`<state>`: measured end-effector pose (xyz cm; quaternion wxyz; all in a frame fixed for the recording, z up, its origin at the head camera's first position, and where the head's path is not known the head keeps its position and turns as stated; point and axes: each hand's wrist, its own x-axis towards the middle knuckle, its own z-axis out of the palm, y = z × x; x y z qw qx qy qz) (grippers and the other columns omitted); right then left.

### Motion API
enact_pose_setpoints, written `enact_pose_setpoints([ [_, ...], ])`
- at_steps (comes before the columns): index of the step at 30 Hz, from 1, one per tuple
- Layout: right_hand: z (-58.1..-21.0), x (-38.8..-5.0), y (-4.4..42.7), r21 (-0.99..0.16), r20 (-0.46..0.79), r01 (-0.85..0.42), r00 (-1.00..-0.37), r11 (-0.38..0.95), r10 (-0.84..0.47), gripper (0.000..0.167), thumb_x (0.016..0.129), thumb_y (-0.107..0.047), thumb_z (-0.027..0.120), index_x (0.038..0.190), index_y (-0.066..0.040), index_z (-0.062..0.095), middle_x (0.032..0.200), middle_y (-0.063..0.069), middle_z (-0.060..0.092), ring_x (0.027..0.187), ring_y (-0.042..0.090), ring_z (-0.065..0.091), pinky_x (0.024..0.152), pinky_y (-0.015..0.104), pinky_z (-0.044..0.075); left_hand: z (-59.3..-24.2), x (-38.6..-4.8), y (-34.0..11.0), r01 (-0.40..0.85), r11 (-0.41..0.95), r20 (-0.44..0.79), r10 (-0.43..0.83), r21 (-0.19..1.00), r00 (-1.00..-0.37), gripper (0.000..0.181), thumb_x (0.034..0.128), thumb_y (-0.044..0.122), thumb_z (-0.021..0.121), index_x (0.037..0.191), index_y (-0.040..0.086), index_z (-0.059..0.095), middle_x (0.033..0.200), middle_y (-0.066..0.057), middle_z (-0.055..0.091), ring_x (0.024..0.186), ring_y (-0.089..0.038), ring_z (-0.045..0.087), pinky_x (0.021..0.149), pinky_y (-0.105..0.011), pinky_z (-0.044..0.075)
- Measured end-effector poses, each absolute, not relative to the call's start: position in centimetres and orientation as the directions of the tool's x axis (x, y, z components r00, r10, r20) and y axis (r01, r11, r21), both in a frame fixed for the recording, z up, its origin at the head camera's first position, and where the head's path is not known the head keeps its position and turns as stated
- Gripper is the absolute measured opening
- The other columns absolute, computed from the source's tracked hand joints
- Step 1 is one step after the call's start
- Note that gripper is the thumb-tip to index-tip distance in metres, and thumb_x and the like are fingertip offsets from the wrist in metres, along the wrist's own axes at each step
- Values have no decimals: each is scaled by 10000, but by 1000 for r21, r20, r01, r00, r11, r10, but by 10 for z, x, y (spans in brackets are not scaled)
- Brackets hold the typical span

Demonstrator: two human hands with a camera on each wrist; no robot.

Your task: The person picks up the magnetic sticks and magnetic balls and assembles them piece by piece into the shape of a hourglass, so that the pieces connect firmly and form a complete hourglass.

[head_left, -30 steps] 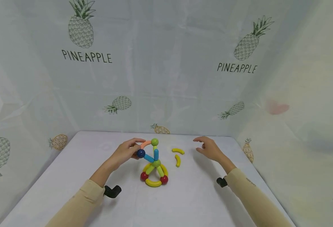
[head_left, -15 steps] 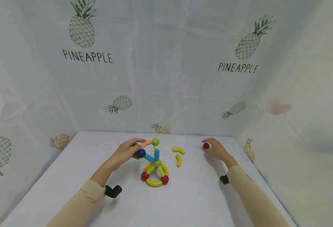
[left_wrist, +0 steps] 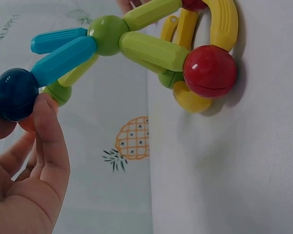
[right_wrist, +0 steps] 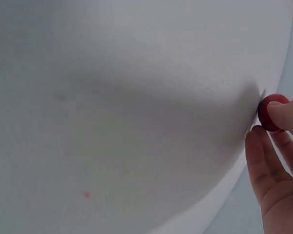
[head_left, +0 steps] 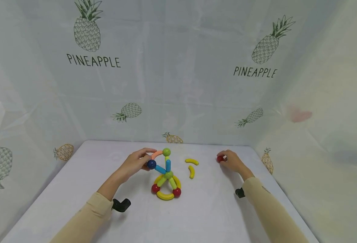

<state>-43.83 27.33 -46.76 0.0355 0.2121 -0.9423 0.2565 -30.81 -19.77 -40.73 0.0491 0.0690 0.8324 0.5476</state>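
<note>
A structure of toy building rods and balls stands on the white table. Its base has red balls [head_left: 176,192] joined by curved yellow rods [head_left: 165,196]; green rods rise to a green ball [head_left: 168,174], with blue rods above it. My left hand [head_left: 138,159] pinches the structure's upper left, where a curved orange rod [head_left: 157,154] meets a dark blue ball [left_wrist: 15,95]. A green ball [head_left: 166,152] tops the orange rod. Over to the right, my right hand [head_left: 233,161] holds a loose red ball [right_wrist: 272,113] with the thumb against it.
Two loose curved yellow rods, one upper [head_left: 192,161] and one lower [head_left: 192,171], lie between the structure and my right hand. A pineapple-print sheet [head_left: 178,84] hangs behind the table [head_left: 196,216].
My right hand has shifted right, and a red ball, not visible one second ago, now shows in its fingers. Ball and hand have dropped slightly since half a second ago. My left hand stays put.
</note>
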Motion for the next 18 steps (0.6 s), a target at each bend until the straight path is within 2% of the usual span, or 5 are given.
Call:
enact_pose_setpoints([
  [7,-466,-432,273,-469,175,-436,-898,768,-403,277,929,18,770,1197,27,702,1116,196,714,955,307,707,902,515,589,-408,-309,-197,58,391,-10,170,919,-985,421,1110,300,496,1515,207,567,1043,-80,741,909,-236,739,1037,-544,552],
  [13,-457,-422,259,-486,177,-431,-900,760,-398,271,946,-40,787,1208,-36,716,1134,141,726,956,251,705,878,452,605,-408,-308,-197,55,398,-11,163,916,-987,418,1110,299,491,1512,216,571,1050,-76,744,907,-226,735,1054,-575,533],
  [18,-443,-409,237,-503,233,-479,-876,719,-422,290,947,-77,804,1224,-64,720,1162,106,731,977,232,721,855,390,628,-407,-307,-197,59,395,-9,168,917,-986,421,1110,297,490,1515,216,570,1041,-72,750,892,-204,733,1047,-560,541],
])
